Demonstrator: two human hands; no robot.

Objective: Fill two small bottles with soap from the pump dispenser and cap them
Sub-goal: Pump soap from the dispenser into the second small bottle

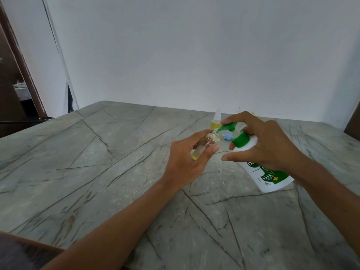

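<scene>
Grey stone-look table (97, 172) with dark veins, plain white wall (194, 55) behind, dark door frame (23, 65) at far left.

Left hand (187, 162) grips a small bottle (200, 149) in the air above the table's middle-right. Its fingers are curled round the clear body and the thumb lies across the front. The bottle is tilted, neck up and to the right, with a little yellowish liquid pooled at its low end. Its open mouth sits right at the nozzle tip of the pump head (228, 127).

Right hand (268, 145) holds the pump dispenser (268, 178), a white bottle with a green label and green collar that leans on the table at right. The index fingertip rests on top of the green pump head, another finger curls in under the collar, and the thumb stretches out to the left below it.

A blue piece (228, 136) shows just beside the collar (can't tell what it is or whether a finger holds it).

A second small bottle (215, 123) stands upright on the table just behind the hands. It has yellow liquid inside and a pale pointed cap on.
</scene>
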